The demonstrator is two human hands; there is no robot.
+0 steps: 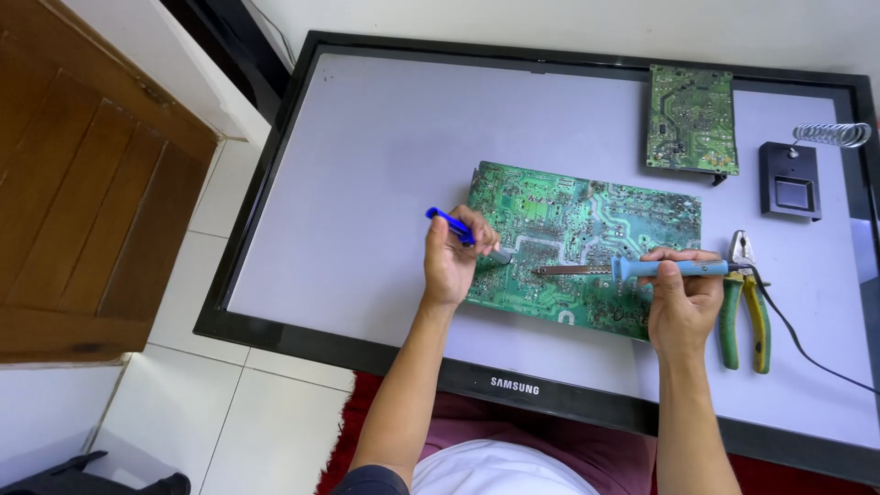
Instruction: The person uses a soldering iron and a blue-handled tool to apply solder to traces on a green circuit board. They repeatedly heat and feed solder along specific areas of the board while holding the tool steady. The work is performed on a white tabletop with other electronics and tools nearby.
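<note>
Head view, flat screen panel (367,165) as worktop over tiled floor (247,403), left grip (451,266) clamped on blue tool (449,225), right grip (683,298) on soldering iron (642,269)

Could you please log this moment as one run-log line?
left hand: holds blue tool | right hand: holds soldering iron, tip over large green circuit board | pliers: beside right hand

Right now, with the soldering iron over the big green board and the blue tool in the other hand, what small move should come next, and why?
Probably lower the tip of the blue-handled soldering iron onto the large green circuit board. The right hand holds it level, its metal tip pointing toward the blue-handled tool that the left hand holds with its grey end at the board. Whether the tip already touches is unclear.
</note>
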